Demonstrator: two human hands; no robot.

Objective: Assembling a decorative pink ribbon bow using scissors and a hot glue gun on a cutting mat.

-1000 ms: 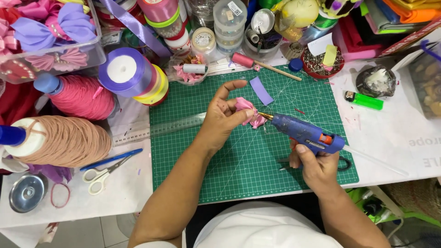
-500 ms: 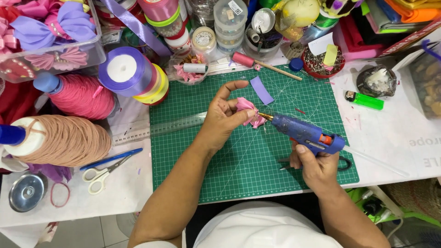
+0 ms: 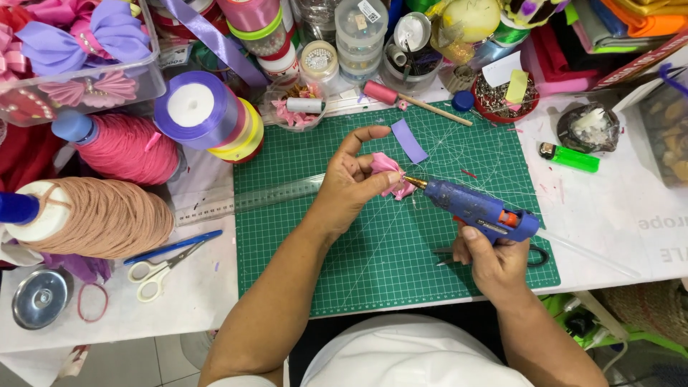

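Note:
My left hand [image 3: 351,185] pinches a small pink ribbon flower [image 3: 392,174] over the green cutting mat [image 3: 358,265], index finger lifted. My right hand [image 3: 494,261] grips the handle of a blue hot glue gun [image 3: 476,208]. The gun's metal nozzle touches the right side of the pink flower. A short purple ribbon strip [image 3: 409,140] lies on the mat just beyond the flower. A clear ruler [image 3: 247,201] lies along the mat's left part, partly under my left hand.
Large thread cones [image 3: 107,218] and ribbon spools [image 3: 204,115] crowd the left. White-handled scissors [image 3: 161,269] and a blue pen lie at the left front. Black scissors [image 3: 534,256] sit under my right hand. A green lighter [image 3: 570,156], pin dish [image 3: 502,97] and jars line the back.

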